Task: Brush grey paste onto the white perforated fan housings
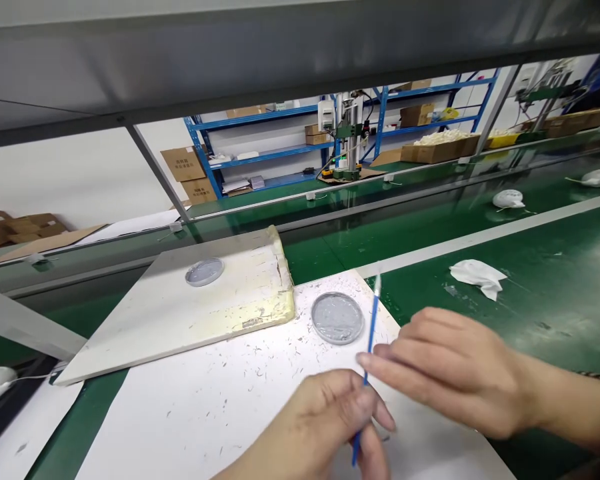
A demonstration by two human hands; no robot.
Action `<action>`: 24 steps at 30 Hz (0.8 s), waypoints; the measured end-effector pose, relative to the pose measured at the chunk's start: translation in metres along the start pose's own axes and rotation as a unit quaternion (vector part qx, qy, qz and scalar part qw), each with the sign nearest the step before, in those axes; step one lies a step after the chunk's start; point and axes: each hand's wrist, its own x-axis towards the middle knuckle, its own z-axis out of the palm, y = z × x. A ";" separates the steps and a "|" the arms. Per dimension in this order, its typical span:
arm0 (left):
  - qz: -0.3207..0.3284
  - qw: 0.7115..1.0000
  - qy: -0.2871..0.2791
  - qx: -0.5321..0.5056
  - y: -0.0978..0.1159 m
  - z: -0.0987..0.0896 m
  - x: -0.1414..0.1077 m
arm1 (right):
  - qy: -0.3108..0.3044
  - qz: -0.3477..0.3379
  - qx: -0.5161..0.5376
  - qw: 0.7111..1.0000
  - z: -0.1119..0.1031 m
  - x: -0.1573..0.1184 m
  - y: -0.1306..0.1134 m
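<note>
swab: thin blue-handled swab (pixel 369 353) - light, stiff, likely fragile at the tip; best taken by the mid-shaft
left hand (pixel 325 420): closed around the lower shaft - grip partly hidden by fingers
right hand (pixel 450 367): fingers extended, held just beside the shaft - contact can't be confirmed
location: above white paper sheet (pixel 205 420), near grey-filled round dish (pixel 337 318)
unclear: swab tip blurred, lower end cut off by left hand

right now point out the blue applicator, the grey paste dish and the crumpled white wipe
Blue applicator (pixel 371 337), head view, on its shaft
Grey paste dish (pixel 337 319), head view, on the paste at its centre
Crumpled white wipe (pixel 479 278), head view, on its middle
</note>
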 end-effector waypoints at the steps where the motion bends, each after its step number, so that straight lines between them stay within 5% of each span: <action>1: -0.012 1.000 -0.014 -0.009 -0.006 0.001 0.003 | -0.009 -0.016 0.020 1.000 0.004 0.006 -0.007; 7: -0.034 0.999 -0.020 -0.001 -0.017 0.004 0.012 | -0.037 -0.018 0.078 0.996 0.011 0.004 -0.004; 9: 0.000 0.999 0.025 0.024 -0.012 -0.005 0.011 | -0.035 0.015 0.090 0.995 0.008 -0.006 0.010; 11: 0.063 0.986 0.129 0.084 -0.006 -0.025 0.009 | -0.010 0.088 0.086 0.992 0.004 -0.014 0.029; 13: 0.121 0.943 0.265 0.162 -0.002 -0.056 0.006 | 0.060 0.215 0.086 0.971 0.002 -0.017 0.050; 17: 0.204 0.818 0.473 0.254 -0.010 -0.122 0.000 | 0.128 0.423 0.186 0.878 0.014 -0.011 0.085; 20: 0.236 0.768 0.519 0.291 -0.021 -0.146 0.000 | 0.104 0.446 0.289 0.841 0.035 -0.004 0.103; 24: 0.249 0.770 0.490 0.323 -0.030 -0.146 0.004 | 0.051 0.427 0.343 0.835 0.061 0.006 0.122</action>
